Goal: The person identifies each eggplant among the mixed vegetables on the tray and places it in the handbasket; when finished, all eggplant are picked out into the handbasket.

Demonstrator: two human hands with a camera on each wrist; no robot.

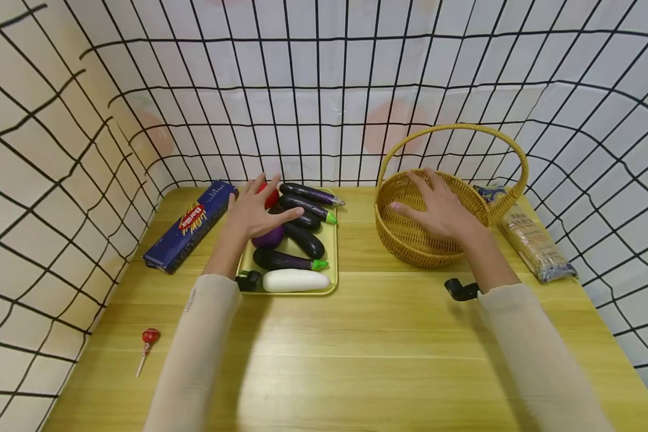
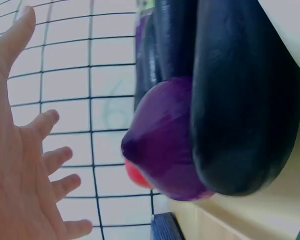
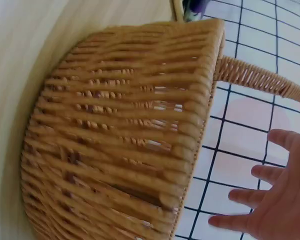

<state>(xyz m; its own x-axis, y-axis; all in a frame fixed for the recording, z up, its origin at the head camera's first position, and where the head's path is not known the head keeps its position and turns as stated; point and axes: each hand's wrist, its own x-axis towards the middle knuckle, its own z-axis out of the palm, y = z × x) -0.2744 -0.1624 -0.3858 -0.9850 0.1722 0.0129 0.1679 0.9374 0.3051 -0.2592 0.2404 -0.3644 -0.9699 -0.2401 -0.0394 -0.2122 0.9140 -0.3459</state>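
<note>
My left hand hovers with spread fingers over the left side of a yellow tray. Several dark eggplants lie in that tray, along with a round purple eggplant, a white eggplant and a red item, partly hidden by the hand. Above the opening of a wicker basket, my right hand is held with its fingers apart, gripping nothing. The basket's tall arched handle rises behind that hand. In the left wrist view the left hand is clear of the eggplants.
A blue Barilla spaghetti box lies left of the tray. A red lollipop is at the near left. Right of the basket lies a clear plastic packet. Black wire grid panels enclose the wooden table at the back and sides.
</note>
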